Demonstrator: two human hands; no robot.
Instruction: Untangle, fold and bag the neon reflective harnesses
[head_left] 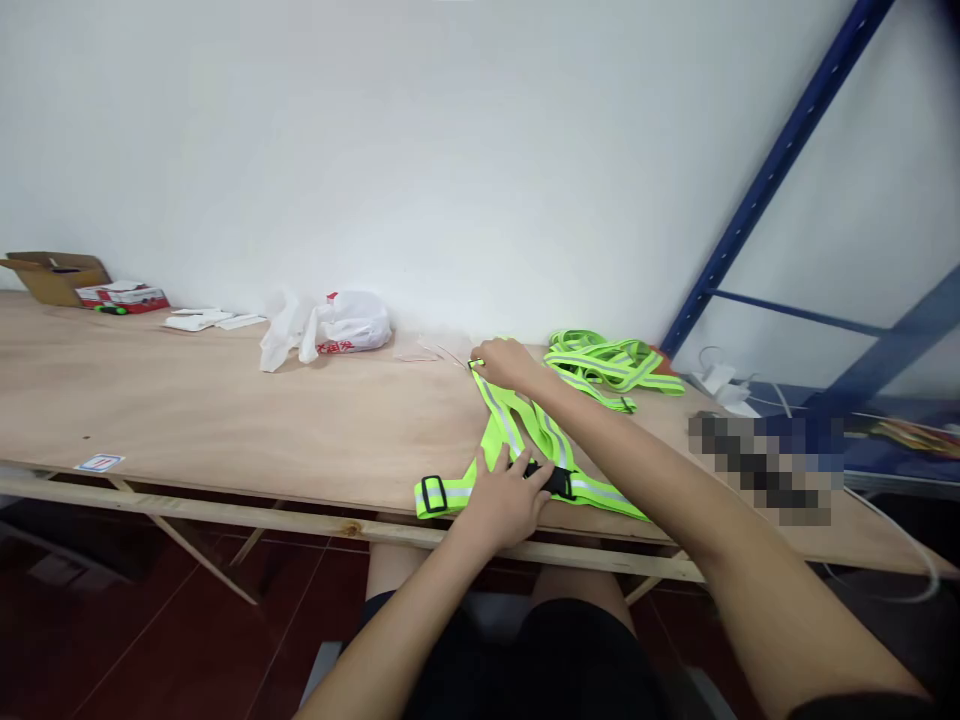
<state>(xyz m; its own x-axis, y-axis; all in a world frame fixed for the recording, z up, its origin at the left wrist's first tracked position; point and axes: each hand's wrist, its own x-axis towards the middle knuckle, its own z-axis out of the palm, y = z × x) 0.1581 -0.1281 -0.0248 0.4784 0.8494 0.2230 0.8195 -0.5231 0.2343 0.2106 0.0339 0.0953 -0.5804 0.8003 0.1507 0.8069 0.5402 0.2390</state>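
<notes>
A neon-yellow reflective strap harness (495,405) with grey stripes lies spread at the front edge of the wooden table. My left hand (504,500) rests on its lower part, fingers spread, beside and partly over a black buckle (561,482). Farther back, my right hand (506,362) is closed on the harness's upper end, close to a small black slider (476,364). Another black slider (433,494) sits on the strap at the left. Part of the harness is hidden under my right forearm.
More neon-yellow straps (600,360) are heaped at the back right. A white plastic bag (352,320), white papers (206,319), a red-and-white box (124,297) and an open cardboard box (56,278) stand along the wall. A blue metal frame (772,170) rises at the right.
</notes>
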